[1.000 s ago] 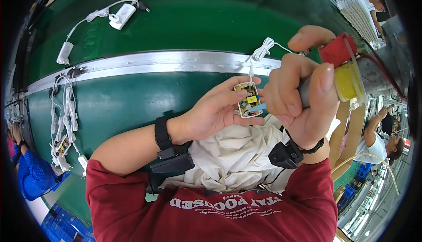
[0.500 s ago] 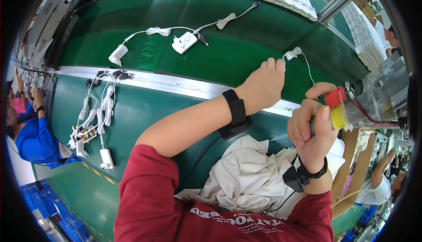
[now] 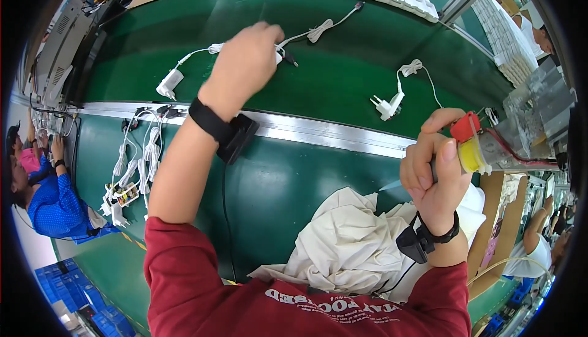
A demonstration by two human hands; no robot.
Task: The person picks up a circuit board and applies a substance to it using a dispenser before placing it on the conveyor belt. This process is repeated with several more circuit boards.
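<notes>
While the right hand (image 3: 432, 171) is wrapped firmly round a cylindrical tool (image 3: 471, 155) with a yellow band, red top piece and pale blue tip, the left hand (image 3: 248, 58) is way over on the green counter (image 3: 294, 184), fingers curled down right at a white adapter (image 3: 279, 57); can't tell if it's actually gripping, since the hand hides most of it. Another white adapter (image 3: 169, 84) sits just left of that hand, and a third plug adapter (image 3: 387, 106) lies beyond the right one. Only writing I can make out: white lettering on the red shirt (image 3: 190, 269).
</notes>
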